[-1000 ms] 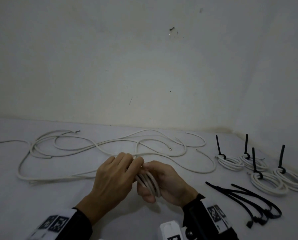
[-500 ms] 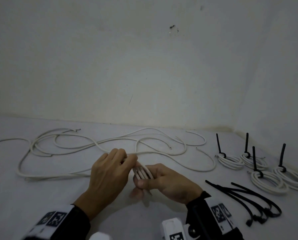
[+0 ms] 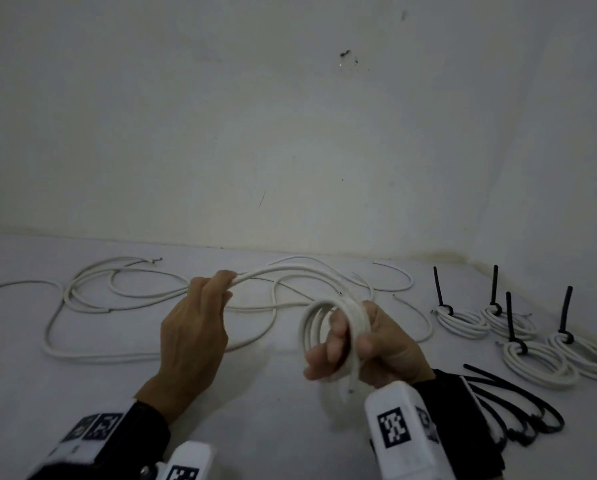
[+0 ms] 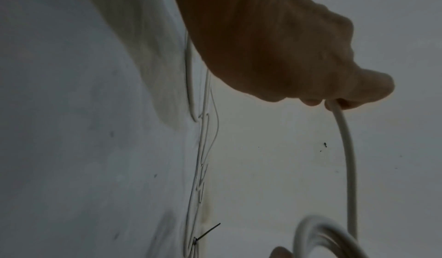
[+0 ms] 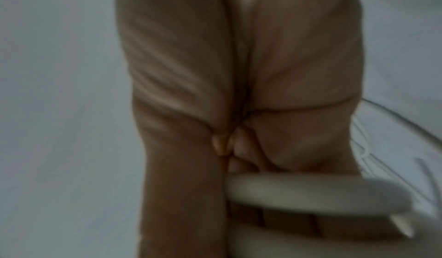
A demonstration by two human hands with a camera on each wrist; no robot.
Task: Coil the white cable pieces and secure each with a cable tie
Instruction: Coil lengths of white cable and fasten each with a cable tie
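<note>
Right hand point(image 3: 369, 344): lower centre-right, fingers and thumb clamped round the half-wound white coil point(image 3: 328, 327), pinning its turns together.
Left hand point(image 3: 196, 327): centre, pinching the free cable run point(image 3: 290, 270), likely feeding slack for another turn.
Tied coils point(image 3: 532, 344): right edge, finished.
Spare cable ties point(image 3: 518, 407): lower right, within reach.
Writing: none readable; wrist mounts carry only square black-and-white markers.

- The left hand point(image 4: 282, 42) curls its fingers round a white cable point(image 4: 347, 148).
- From the fingers the cable arcs away to a blurred coil point(image 4: 318, 237) far beyond the hand.
- Loose cables point(image 4: 203, 148) lie on the counter point(image 4: 71, 129) beside the hand.
</note>
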